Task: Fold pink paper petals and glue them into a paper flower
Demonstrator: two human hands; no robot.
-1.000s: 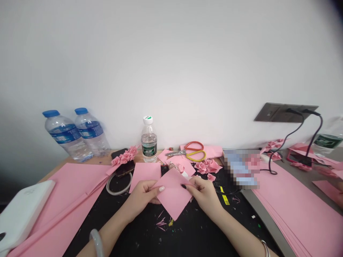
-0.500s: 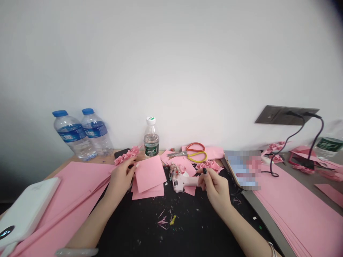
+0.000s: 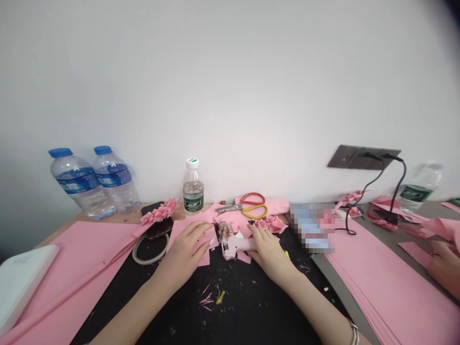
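Note:
My left hand lies flat on loose pink paper sheets, its fingertips close to a white hot glue gun. The gun lies on its side, with stringy residue around its nozzle. My right hand is over the gun's rear end and appears to grip it, partly hiding it. Folded pink paper roses sit just beyond my right fingers.
Orange-and-yellow-handled scissors lie beyond the hands, near a water bottle. Stacks of pink paper flank the black mat. A blurred screen stands right of it. A co-worker's hand is at the far right.
The pink square held in both hands a second ago has been put down. My right hand has picked up the glue gun and lowered it to the mat, and my left hand has settled on the sheets.

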